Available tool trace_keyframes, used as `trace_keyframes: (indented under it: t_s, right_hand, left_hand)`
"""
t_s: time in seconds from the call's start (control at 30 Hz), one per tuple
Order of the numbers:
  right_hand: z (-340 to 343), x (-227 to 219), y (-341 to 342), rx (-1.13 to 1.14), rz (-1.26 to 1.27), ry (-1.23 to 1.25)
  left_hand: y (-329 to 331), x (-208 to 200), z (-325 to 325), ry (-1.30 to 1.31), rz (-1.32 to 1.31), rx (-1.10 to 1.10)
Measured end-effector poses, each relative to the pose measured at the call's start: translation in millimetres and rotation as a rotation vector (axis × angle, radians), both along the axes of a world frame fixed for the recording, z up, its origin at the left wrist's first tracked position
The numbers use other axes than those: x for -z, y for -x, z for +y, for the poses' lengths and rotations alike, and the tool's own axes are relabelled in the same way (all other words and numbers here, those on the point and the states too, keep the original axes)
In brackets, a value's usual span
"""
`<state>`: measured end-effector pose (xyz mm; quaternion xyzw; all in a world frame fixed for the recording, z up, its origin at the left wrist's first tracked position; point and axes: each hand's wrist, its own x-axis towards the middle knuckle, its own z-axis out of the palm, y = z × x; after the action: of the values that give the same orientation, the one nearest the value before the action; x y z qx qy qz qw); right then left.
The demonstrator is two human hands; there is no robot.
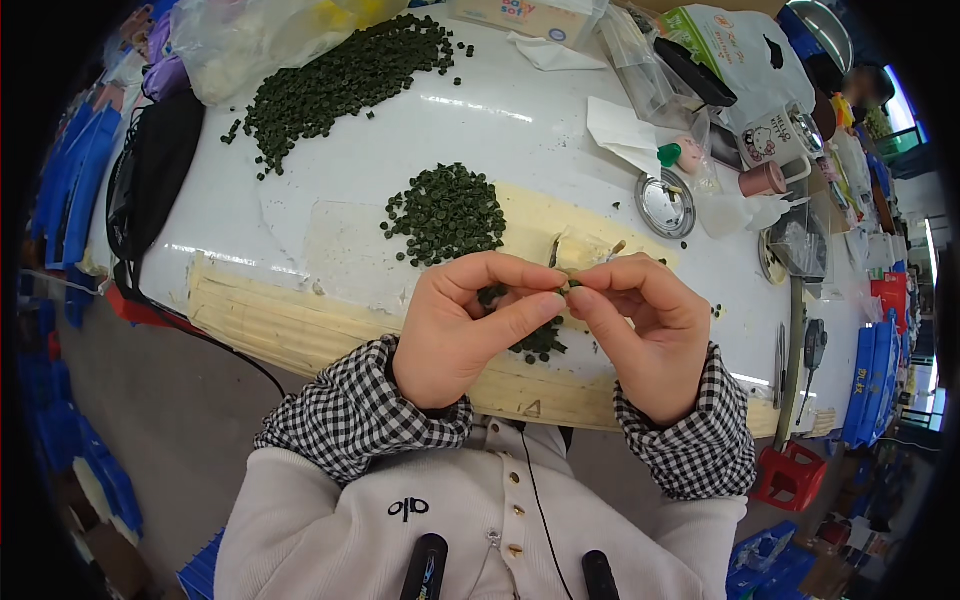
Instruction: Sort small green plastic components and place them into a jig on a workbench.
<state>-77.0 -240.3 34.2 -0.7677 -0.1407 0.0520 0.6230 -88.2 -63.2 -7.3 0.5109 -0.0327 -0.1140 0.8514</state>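
Note:
Above the front edge of the table, my left hand (452, 328) and my right hand (655, 335) meet fingertip to fingertip. Thumbs and forefingers of both are pinched on a small green round piece (568, 282), mostly covered by the fingers. Beyond my left hand lies a pile of small dark green round pieces (447, 215). More such dark green pieces (541, 345) sit under my hands, partly hidden by them.
A larger heap of dark green pieces (345, 85) spreads at the far left beside a clear plastic bag (225, 50). To the right are a round metal lid (665, 204), white paper (622, 135), a white mug (778, 138) and a pink spool (763, 178). Yellowish tape (270, 308) covers the front edge.

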Motion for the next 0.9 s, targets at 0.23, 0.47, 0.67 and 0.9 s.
trace_keyframes:
  t_s: [0.23,0.47,0.67,0.9]
  right_hand:
    - [1.2,0.1,2.7,-0.006,0.027,-0.028]
    - [1.1,1.9,3.2,-0.016,-0.019,-0.007]
    - [1.1,-1.2,3.5,-0.050,-0.217,0.159]
    - [1.9,-4.0,4.2,-0.084,-0.324,0.209]
  left_hand:
    - [-0.5,-0.6,0.0,-0.066,-0.054,-0.060]
    - [-0.4,0.4,-0.2,-0.108,-0.092,-0.090]
    - [-0.8,2.1,-0.5,-0.098,-0.087,-0.105]
    - [-0.5,-1.4,0.1,-0.023,-0.047,-0.115]
